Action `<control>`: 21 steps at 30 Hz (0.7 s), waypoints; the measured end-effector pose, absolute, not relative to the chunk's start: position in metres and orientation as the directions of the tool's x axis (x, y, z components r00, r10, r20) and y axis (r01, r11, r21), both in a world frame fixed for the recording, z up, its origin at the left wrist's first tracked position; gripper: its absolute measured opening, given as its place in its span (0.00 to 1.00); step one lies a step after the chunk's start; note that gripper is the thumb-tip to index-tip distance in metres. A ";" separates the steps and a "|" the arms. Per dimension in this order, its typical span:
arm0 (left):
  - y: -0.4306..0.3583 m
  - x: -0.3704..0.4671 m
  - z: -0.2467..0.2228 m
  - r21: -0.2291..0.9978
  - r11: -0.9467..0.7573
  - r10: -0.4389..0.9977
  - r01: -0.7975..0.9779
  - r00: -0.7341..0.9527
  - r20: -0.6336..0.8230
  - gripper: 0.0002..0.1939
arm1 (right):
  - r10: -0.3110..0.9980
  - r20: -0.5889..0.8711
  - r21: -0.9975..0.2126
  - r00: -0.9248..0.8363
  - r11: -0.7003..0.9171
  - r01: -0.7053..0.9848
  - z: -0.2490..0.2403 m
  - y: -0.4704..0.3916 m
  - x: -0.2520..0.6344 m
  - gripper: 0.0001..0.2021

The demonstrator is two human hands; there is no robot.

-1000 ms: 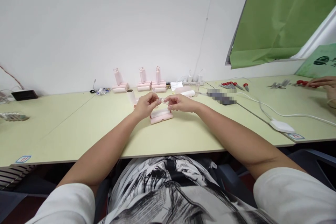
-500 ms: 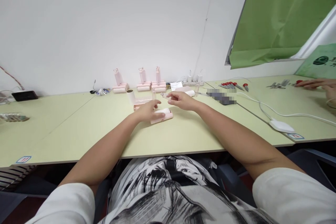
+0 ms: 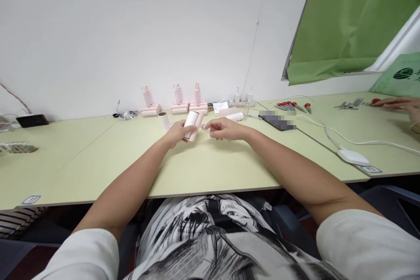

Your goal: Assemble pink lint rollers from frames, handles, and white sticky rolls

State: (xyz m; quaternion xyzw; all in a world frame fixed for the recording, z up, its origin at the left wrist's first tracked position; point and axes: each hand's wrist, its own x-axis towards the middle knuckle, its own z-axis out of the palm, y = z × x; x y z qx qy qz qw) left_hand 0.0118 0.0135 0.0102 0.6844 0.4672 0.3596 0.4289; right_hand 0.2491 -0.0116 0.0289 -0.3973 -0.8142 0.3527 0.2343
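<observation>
The left hand (image 3: 177, 133) grips a pink-and-white cylindrical lint roller (image 3: 192, 124), lifted tilted above the pale green table (image 3: 213, 170). The right hand (image 3: 223, 129) pinches a small clear plastic piece (image 3: 204, 126) just beside the roller, fingers closed on it.

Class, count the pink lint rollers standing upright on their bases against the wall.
3, in a row at the table's back edge: left pink lint roller, middle pink lint roller, right pink lint roller. Another roller is held in the left hand, so not counted.
</observation>
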 end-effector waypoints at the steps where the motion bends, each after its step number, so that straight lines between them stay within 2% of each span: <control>1: 0.015 0.010 0.011 0.945 -0.195 0.938 0.264 0.332 0.101 0.24 | 0.810 0.079 -0.758 -0.581 0.427 0.493 0.028 -0.012 0.248 0.15; 4: 0.016 0.008 0.010 0.977 -0.176 0.909 0.121 0.402 0.114 0.26 | 0.806 0.038 -0.766 -0.591 0.403 0.500 0.026 -0.013 0.245 0.17; 7: 0.015 0.009 0.009 0.985 -0.152 0.895 0.076 0.433 0.104 0.25 | 0.796 0.011 -0.776 -0.605 0.388 0.497 0.025 -0.012 0.242 0.14; 21: 0.009 0.012 0.011 0.973 -0.191 0.892 0.128 0.436 0.118 0.22 | 0.775 -0.006 -0.712 -0.632 0.440 0.547 0.027 -0.016 0.240 0.15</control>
